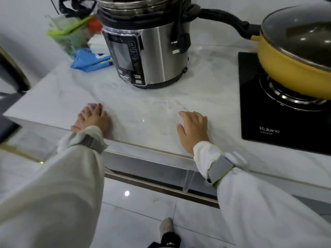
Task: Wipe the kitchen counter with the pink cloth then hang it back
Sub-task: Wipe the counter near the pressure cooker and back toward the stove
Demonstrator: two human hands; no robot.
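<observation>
The white marble counter [146,111] fills the middle of the view. My left hand [93,119] lies palm down near its front edge, fingers stretched forward and holding nothing. A faint pink tinge shows around its fingertips and thumb; I cannot tell whether that is a reflection in the glossy stone. My right hand [194,129] also rests palm down on the counter, to the right, fingers slightly apart and empty. No pink cloth is clearly in view.
A steel pressure cooker [146,51] with a dangling plug stands behind my hands. A blue packet [91,61] and a green-rimmed container [71,34] sit at the back left. At right, a yellow lidded pan [293,56] sits on a black gas hob [265,111].
</observation>
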